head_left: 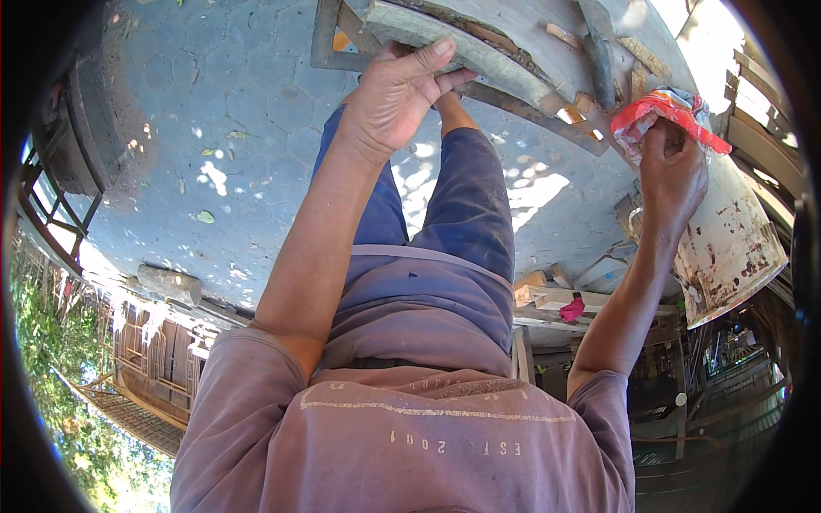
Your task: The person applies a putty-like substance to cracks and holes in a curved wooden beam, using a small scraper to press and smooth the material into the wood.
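Reaching into the red-and-white bag (pixel 638 118), the right hand (pixel 673 171) is hiding its fingertips, so I cannot tell its grip. The bag is lying near a rusty white container (pixel 731 244). The left hand (pixel 395 101) is gripping the grey board (pixel 498 67) by its edge.

"What sort of place was it?"
"An open-air work yard, it seemed: wood offcuts (pixel 646 56) lay at the far right."
"Outdoors, surely?"
"Yes, sunlight dappled the paving (pixel 214 103), and green foliage (pixel 43 342) showed at the left."
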Demonstrator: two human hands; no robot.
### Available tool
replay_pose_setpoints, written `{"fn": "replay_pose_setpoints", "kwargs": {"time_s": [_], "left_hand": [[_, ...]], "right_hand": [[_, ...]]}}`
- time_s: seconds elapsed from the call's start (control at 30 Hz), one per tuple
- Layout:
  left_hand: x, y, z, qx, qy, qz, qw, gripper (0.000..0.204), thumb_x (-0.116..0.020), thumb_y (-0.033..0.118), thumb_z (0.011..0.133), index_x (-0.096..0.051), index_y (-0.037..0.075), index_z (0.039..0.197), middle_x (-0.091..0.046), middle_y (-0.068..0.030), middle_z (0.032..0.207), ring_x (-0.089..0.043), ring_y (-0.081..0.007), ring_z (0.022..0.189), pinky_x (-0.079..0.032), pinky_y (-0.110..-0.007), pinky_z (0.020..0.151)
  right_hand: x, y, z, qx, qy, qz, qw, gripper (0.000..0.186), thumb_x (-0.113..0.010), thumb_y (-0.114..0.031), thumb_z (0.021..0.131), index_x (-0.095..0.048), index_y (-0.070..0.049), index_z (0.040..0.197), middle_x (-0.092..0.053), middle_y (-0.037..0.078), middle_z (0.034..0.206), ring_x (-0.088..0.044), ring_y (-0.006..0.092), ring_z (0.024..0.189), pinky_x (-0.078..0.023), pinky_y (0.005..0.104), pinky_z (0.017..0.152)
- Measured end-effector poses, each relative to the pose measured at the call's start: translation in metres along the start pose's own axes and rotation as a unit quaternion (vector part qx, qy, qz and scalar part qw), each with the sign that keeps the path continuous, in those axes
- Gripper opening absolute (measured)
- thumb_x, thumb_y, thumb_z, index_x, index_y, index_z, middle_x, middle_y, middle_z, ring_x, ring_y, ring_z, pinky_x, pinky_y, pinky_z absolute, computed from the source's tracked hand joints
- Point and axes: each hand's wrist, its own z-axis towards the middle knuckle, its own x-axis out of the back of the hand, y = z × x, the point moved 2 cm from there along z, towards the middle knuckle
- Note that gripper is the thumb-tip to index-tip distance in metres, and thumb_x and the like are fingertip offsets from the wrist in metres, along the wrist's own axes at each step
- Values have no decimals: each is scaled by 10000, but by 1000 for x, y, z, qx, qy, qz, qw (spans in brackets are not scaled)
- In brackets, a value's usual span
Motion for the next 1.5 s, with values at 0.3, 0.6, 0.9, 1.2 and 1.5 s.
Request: {"fn": "replay_pose_setpoints", "kwargs": {"time_s": [0.3, 0.6, 0.9, 1.2, 1.5], "left_hand": [[3, 3, 0, 0, -10, 6, 1000, 456, -685, 116, 989, -522, 81, 1413, -634, -84, 1336, -591, -269, 1282, -472, -516, 1093], [1, 2, 0, -1, -16, 0, 1000, 436, -678, 102, 993, -524, 91, 1401, -627, -76, 1338, -581, -257, 1292, -481, -509, 1086], [3, 4, 1, 2, -21, 8, 1000, 463, -672, 113, 996, -510, 104, 1430, -622, -71, 1361, -578, -265, 1303, -462, -516, 1099], [-3, 5, 0, -5, -23, 7, 1000, 448, -666, 104, 996, -523, 106, 1421, -632, -77, 1351, -585, -273, 1297, -458, -519, 1100], [1, 3, -1, -5, -20, 8, 1000, 450, -666, 118, 999, -519, 100, 1424, -632, -75, 1351, -581, -268, 1298, -454, -520, 1097]], "right_hand": [[8, -6, -4, -38, 0, 73, 997, 325, -647, -280, 930, -728, -7, 1088, -761, 172, 1031, -732, 348, 956, -542, 442, 876], [7, 8, -2, -110, -8, 271, 956, 329, -676, -271, 927, -730, 24, 1060, -769, 150, 977, -741, 265, 857, -552, 394, 820], [13, -4, -4, -70, 0, 62, 996, 371, -666, -313, 945, -725, 1, 1133, -740, 198, 899, -745, 259, 868, -554, 403, 794], [11, 10, -10, -157, -5, 393, 906, 330, -674, -143, 1016, -661, 67, 1271, -735, 111, 1145, -706, 135, 992, -581, 272, 866], [39, -45, -57, -98, 57, 390, 914, 244, -723, -51, 961, -708, 14, 1196, -752, 106, 1072, -706, 112, 881, -585, 233, 728]]}}
